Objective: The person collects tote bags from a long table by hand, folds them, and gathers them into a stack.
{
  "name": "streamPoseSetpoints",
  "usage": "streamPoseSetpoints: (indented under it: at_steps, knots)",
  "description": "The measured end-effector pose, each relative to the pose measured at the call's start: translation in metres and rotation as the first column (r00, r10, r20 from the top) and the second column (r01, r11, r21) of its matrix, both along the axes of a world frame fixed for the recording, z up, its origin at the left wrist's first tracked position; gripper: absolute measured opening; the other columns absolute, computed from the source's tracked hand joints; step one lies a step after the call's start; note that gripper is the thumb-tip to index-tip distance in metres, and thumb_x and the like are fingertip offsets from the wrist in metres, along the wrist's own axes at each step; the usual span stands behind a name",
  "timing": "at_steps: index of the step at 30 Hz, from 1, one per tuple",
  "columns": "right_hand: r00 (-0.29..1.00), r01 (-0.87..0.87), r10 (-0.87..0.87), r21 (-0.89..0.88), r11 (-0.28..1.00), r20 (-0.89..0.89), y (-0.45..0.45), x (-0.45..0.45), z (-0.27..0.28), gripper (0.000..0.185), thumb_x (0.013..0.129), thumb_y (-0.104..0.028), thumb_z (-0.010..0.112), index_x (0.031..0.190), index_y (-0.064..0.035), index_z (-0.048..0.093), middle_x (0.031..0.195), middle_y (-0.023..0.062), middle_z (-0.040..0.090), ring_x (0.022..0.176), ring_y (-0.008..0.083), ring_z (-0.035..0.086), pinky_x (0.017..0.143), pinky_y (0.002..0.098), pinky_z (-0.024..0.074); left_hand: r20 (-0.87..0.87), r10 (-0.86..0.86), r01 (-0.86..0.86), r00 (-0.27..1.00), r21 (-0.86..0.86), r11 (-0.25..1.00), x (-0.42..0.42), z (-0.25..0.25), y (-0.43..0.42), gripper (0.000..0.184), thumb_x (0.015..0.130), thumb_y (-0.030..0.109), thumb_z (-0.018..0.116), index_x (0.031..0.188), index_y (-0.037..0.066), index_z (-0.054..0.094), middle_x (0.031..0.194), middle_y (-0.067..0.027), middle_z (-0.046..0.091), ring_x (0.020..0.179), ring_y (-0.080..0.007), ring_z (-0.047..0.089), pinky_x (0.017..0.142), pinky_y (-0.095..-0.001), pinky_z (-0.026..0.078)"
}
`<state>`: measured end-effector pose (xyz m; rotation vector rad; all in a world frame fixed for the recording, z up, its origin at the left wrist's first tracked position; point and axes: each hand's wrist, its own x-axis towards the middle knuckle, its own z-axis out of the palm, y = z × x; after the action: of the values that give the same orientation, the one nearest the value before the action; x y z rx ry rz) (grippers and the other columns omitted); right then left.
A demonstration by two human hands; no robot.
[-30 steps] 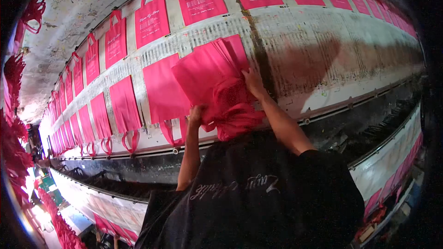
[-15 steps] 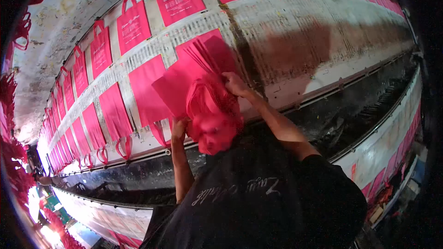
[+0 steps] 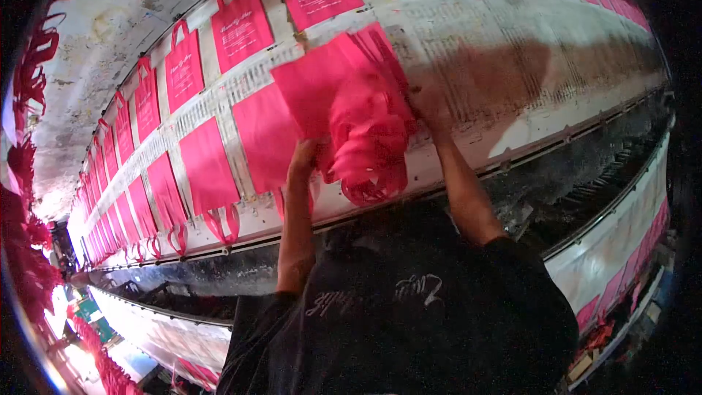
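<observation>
A thick bundle of pink tote bags (image 3: 365,102) is between my two hands over the long table, with its handles bunched toward me. My left hand (image 3: 303,156) is closed on the lower left edge of the bundle, near the top bag's corner. On the other side, my right hand (image 3: 424,111) grips the bundle's right edge; its fingers are mostly hidden behind the fabric. Just left of the bundle, a plain pink tote bag (image 3: 265,132) lies flat on the table, partly covered by the bundle and my left hand.
A near row of plain pink bags (image 3: 208,164) runs left along the table (image 3: 504,51), handles hanging over the edge. Along the far side lie printed pink bags (image 3: 243,25). A dark gap (image 3: 563,183) separates this table from another white table (image 3: 621,227) behind me.
The bundle has moved away from me, up the table, with both hands still on it. Its fanned edges have shifted and the view has turned slightly.
</observation>
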<state>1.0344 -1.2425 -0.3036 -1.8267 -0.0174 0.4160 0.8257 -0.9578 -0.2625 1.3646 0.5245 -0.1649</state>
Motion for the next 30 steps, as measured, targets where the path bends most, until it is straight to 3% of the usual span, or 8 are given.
streamPoseSetpoints:
  at_steps: [2,8,13,16,19,21,23,30]
  knots:
    - [0.999,-0.025,0.029,-0.185,0.982,0.021,-0.025,0.002,-0.037,0.030,0.088,-0.027,0.061,0.093,0.0021,0.068,0.082,0.0082,0.068,0.078,0.0214,0.063,0.073,0.0332,0.0494,-0.013,0.081,-0.082,0.997,-0.107,0.991,0.014,-0.109,-0.005,0.019,0.085,0.015,0.054,0.092,0.004,0.067,0.080,-0.0025,0.064,0.067,-0.0168,0.059,0.057,-0.0324,0.045]
    - [0.984,-0.108,0.158,-0.426,0.898,0.082,-0.054,0.001,-0.077,0.029,0.086,-0.025,0.062,0.092,0.0024,0.068,0.081,0.0100,0.068,0.078,0.0273,0.063,0.076,0.0366,0.0490,-0.121,0.034,-0.009,0.992,0.205,0.979,0.010,-0.057,-0.061,0.022,0.083,0.004,0.056,0.102,-0.002,0.064,0.092,-0.0104,0.067,0.082,-0.0225,0.065,0.072,-0.0354,0.053]
    - [0.829,-0.261,0.499,-0.613,0.746,0.254,-0.056,0.002,-0.024,0.028,0.084,-0.024,0.062,0.092,0.0026,0.067,0.080,0.0115,0.067,0.079,0.0322,0.063,0.078,0.0394,0.0487,-0.230,0.081,-0.080,0.970,0.017,0.997,0.003,-0.057,-0.058,0.020,0.079,0.002,0.059,0.097,-0.004,0.067,0.091,-0.0107,0.067,0.081,-0.0193,0.065,0.065,-0.0332,0.053]
    - [0.930,-0.014,-0.015,0.077,0.997,0.367,-0.049,0.006,-0.010,0.025,0.082,-0.021,0.063,0.084,0.0034,0.067,0.072,0.0136,0.065,0.076,0.0317,0.063,0.078,0.0402,0.0480,-0.271,0.107,-0.126,0.957,-0.054,0.991,-0.004,-0.065,-0.060,0.022,0.080,0.002,0.057,0.099,-0.002,0.068,0.086,-0.0101,0.067,0.079,-0.0186,0.065,0.064,-0.0322,0.053]
    - [0.948,0.257,-0.247,-0.025,0.966,0.199,-0.044,0.014,-0.048,0.026,0.078,-0.019,0.067,0.066,0.0033,0.062,0.060,0.0159,0.055,0.066,0.0278,0.058,0.069,0.0405,0.0467,-0.308,0.286,-0.348,0.907,-0.170,0.922,0.004,-0.037,-0.079,0.026,0.080,0.003,0.058,0.104,-0.001,0.067,0.086,-0.0100,0.067,0.079,-0.0185,0.065,0.067,-0.0321,0.053]
    - [0.944,-0.331,0.278,-0.508,0.795,-0.179,-0.054,0.024,-0.022,0.027,0.074,-0.018,0.069,0.062,0.0031,0.056,0.057,0.0123,0.047,0.060,0.0220,0.052,0.058,0.0418,0.0427,-0.119,0.105,-0.099,0.987,0.056,0.994,-0.008,-0.064,-0.067,0.026,0.078,0.004,0.061,0.103,-0.001,0.066,0.085,-0.0094,0.067,0.077,-0.0186,0.065,0.065,-0.0335,0.053]
    - [0.960,-0.277,0.258,-0.479,0.833,-0.107,-0.066,0.016,-0.095,0.029,0.073,-0.018,0.070,0.062,0.0039,0.055,0.056,0.0112,0.046,0.058,0.0209,0.050,0.055,0.0428,0.0407,0.007,-0.126,0.117,0.992,0.318,0.941,-0.018,-0.074,-0.062,0.026,0.076,0.004,0.064,0.102,0.000,0.065,0.084,-0.0088,0.066,0.075,-0.0187,0.065,0.063,-0.0349,0.054]
    - [0.903,-0.306,0.428,-0.652,0.693,0.031,-0.076,0.002,-0.139,0.030,0.086,-0.028,0.059,0.090,0.0009,0.060,0.081,0.0131,0.056,0.072,0.0268,0.055,0.066,0.0417,0.0451,-0.287,0.273,-0.264,0.918,0.072,0.962,-0.005,-0.084,-0.069,0.038,0.070,-0.001,0.069,0.107,-0.003,0.060,0.091,-0.0107,0.066,0.074,-0.0224,0.065,0.061,-0.0364,0.055]
